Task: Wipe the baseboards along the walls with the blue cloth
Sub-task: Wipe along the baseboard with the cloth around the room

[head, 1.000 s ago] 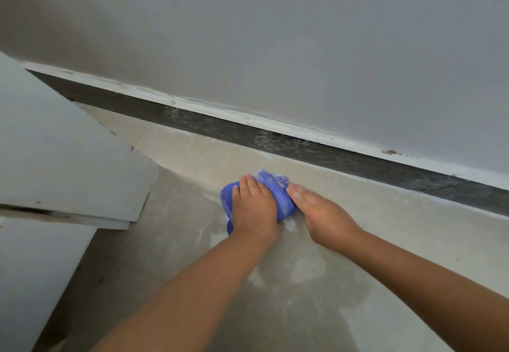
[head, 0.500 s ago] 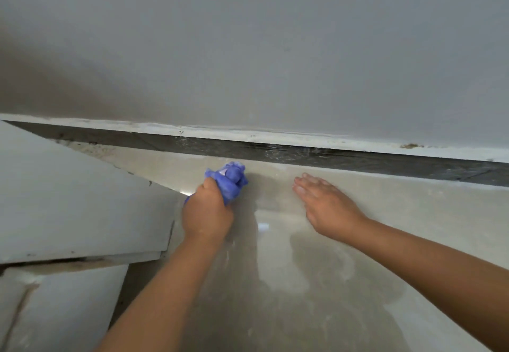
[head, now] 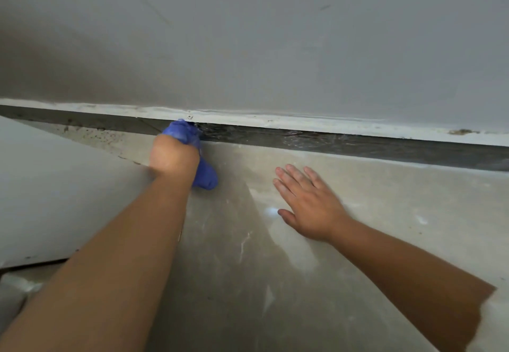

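A dark baseboard with a white painted strip above it runs along the foot of the grey wall. My left hand grips the bunched blue cloth and presses its front end against the baseboard. A tail of the cloth hangs out below my wrist onto the floor. My right hand lies flat on the floor, fingers straight and spread, a short way right of the cloth and in front of the baseboard.
A grey panel juts in low on the left, its edge beside my left forearm. The pale floor is dusty and streaked. Dark specks lie on the floor by the baseboard to the left of the cloth.
My left hand has carried the cloth off the floor and forward onto the baseboard. My right hand let go of the cloth and now rests flat on the floor.
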Demonstrator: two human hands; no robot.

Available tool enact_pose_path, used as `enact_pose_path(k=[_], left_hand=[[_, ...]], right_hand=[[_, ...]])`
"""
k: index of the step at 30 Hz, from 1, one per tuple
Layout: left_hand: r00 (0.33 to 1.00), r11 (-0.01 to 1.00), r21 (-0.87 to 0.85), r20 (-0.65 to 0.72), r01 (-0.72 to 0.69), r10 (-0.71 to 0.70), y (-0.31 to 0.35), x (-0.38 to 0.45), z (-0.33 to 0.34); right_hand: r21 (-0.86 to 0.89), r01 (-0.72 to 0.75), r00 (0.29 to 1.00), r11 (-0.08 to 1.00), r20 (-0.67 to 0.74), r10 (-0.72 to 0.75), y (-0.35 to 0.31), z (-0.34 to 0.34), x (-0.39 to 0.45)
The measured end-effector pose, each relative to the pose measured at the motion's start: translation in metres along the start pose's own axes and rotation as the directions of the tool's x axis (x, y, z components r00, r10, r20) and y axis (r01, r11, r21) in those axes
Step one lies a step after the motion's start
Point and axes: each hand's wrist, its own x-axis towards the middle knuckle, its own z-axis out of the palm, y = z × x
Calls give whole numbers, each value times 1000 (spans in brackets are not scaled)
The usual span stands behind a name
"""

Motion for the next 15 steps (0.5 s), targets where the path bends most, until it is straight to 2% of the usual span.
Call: enact_pose_path(k=[7, 9, 12, 13, 15], left_hand=[[998, 989, -131, -13, -63, 62, -2, 1, 28], [990, 986, -87, -8, -144, 144, -1, -12, 30], [958, 958, 49, 77, -281, 277, -13, -18, 37], [957, 957, 62, 87, -283, 277, -18, -17, 36], [982, 984, -1, 57, -178, 178, -22, -14, 31]], right_hand=[[-23, -10, 998, 1000, -63, 9, 1, 2, 1], [-22, -3, 998, 1000, -64, 2, 1, 1, 0], [-39, 3, 996, 999, -94, -7, 1, 3, 1], [-43, 2, 994, 999, -105, -7, 1, 3, 1], [-46, -1, 993, 999, -116, -4, 1, 5, 2]])
